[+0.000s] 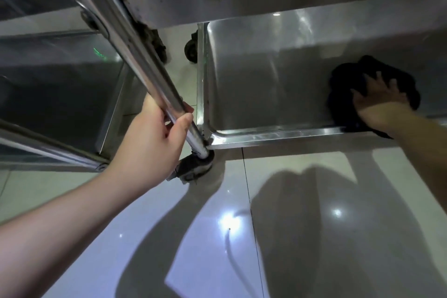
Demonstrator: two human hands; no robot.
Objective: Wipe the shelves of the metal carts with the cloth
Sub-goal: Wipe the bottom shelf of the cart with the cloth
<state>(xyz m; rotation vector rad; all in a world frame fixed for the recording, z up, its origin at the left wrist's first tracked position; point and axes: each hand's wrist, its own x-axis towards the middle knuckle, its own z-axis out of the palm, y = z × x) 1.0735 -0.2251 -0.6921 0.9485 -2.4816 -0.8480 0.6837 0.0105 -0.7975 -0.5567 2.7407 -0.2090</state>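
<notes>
Below, right hand (382, 101) flat on cloth (348, 84) inside shelf (266, 84); left hand (154, 138) grips post (154, 80).

Commercial kitchen or canteen, steel wheeled carts (266, 75), glossy tiled floor (314, 237)

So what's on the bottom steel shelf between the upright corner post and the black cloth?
Nothing: the head view shows bare shelf from the post, gripped by the left hand, to the cloth under the right hand.

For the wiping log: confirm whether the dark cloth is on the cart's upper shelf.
No: the right hand presses the dark cloth onto the bottom steel shelf.
</notes>
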